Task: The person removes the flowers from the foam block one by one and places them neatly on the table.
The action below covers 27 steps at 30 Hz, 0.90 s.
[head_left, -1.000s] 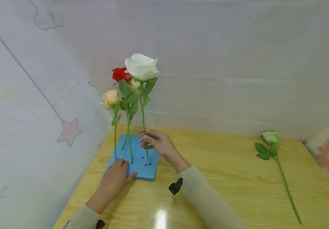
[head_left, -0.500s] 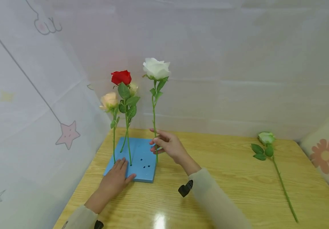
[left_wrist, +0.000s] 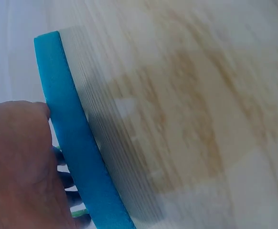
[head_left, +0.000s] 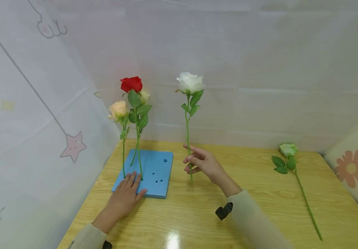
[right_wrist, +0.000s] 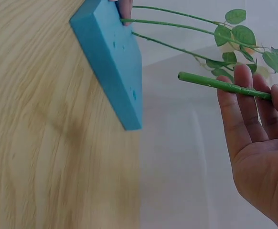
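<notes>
My right hand [head_left: 205, 165] pinches the lower stem of a white rose [head_left: 190, 83], which stands upright to the right of the blue board [head_left: 152, 186]. In the right wrist view the cut end of its green stem [right_wrist: 201, 79] points free of the board, across my fingers. My left hand [head_left: 126, 197] lies flat on the board's near left corner, fingers straight. Rising from holes in the board are a red rose [head_left: 131, 84], a peach rose [head_left: 118, 110] and a pale cream rose [head_left: 144, 97] partly hidden behind leaves. Several holes show on the board's right half.
A pale green rose [head_left: 288, 150] lies on the wooden table [head_left: 244, 166] at the right, its stem pointing toward the near edge. Behind the table hangs a pale cloth [head_left: 244, 69], and a patterned one with a pink star [head_left: 73, 146] flanks the left side.
My right hand has carried the white rose from over the board to the right, off its edge. This uncovers a larger hole at the board's far right. The left hand stays on the board.
</notes>
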### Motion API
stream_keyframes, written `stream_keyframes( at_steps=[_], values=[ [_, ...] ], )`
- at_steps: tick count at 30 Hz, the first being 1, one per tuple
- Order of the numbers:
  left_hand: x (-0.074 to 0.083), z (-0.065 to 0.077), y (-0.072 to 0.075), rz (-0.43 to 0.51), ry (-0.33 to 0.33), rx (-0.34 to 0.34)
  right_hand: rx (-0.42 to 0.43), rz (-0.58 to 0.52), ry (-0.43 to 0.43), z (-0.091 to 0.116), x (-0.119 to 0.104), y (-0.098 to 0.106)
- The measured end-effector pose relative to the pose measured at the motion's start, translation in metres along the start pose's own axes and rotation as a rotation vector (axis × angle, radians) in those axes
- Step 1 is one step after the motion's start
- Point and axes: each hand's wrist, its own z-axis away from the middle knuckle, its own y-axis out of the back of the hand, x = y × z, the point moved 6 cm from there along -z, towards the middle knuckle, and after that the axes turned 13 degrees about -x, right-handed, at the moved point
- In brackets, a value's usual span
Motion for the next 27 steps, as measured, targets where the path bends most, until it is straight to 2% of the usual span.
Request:
stream_keyframes(
  at_steps=[7,13,16,20,27],
  values=[
    [0.004,0.002,0.003,-0.033,0.061,-0.027,0.053,0.007,-0.033,0.033,0.007,0.027],
    [-0.006,-0.003,-0.011,0.015,0.072,-0.061,0.079,0.006,-0.045,0.055,0.011,0.042],
    [-0.007,-0.004,-0.012,0.050,0.066,-0.075,0.084,0.007,-0.052,0.064,0.014,0.048],
    [-0.003,-0.002,-0.007,0.087,0.064,-0.082,0.082,-0.006,-0.071,0.072,0.020,0.054],
    [-0.005,0.001,-0.003,0.054,0.068,-0.059,0.107,0.015,-0.125,0.092,0.027,0.062]
  ],
)
